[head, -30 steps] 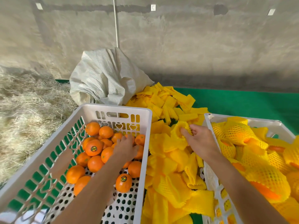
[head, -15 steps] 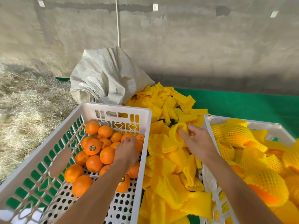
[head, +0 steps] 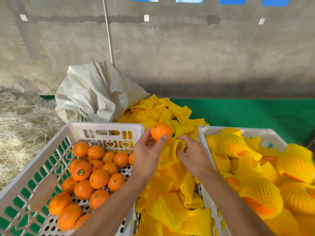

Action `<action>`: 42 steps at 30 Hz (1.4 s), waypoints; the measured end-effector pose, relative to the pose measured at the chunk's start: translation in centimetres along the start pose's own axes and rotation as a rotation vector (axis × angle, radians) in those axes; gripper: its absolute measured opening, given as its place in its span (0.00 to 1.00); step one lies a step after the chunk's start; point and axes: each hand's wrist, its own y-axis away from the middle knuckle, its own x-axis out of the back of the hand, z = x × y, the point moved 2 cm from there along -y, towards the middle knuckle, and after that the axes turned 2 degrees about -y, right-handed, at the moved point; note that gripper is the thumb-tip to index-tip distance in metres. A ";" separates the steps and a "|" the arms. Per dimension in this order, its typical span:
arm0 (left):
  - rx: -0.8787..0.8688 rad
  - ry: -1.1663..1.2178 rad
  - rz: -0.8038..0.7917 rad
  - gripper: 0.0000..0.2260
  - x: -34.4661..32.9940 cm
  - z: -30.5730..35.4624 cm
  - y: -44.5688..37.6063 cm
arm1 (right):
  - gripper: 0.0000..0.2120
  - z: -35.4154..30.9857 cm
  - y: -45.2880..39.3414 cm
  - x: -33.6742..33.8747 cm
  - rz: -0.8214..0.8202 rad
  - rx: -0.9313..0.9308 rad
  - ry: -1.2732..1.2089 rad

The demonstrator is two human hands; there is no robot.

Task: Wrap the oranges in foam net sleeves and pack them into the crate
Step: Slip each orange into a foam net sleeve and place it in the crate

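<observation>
A bare orange (head: 161, 131) sits raised above the gap between the two crates, gripped by the left hand (head: 148, 153), whose thumb presses against its near side while the other fingers curl up behind it. Just to its right and a little lower, the right hand (head: 193, 156) pinches the open mouth of a yellow foam net sleeve (head: 172, 151) between thumb and curled fingers; the sleeve's ruffled edge lies close under the orange, and I cannot tell whether the two touch. The sleeve hangs down onto a loose pile of more yellow sleeves (head: 170, 198) that fills the strip between the crates and spreads back toward the wall. To the left stands a white plastic crate (head: 105, 127) with slotted sides, holding a heap of unwrapped oranges (head: 92, 174), one of them bearing a round dark sticker. To the right stands a second white crate (head: 238, 131), filled with oranges already covered in yellow netting (head: 255, 171). Behind the left crate slumps a crumpled white woven sack (head: 95, 92), touching the far end of the sleeve pile. Dry straw (head: 22, 126) covers the ground at far left, a green mat (head: 247, 111) lies beyond the right crate, and a rough grey concrete wall (head: 187, 48) rises behind everything.
</observation>
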 end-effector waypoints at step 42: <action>0.364 -0.178 -0.255 0.16 -1.1 -1.0 1.0 | 0.14 -1.6 0.1 1.2 0.188 0.199 0.071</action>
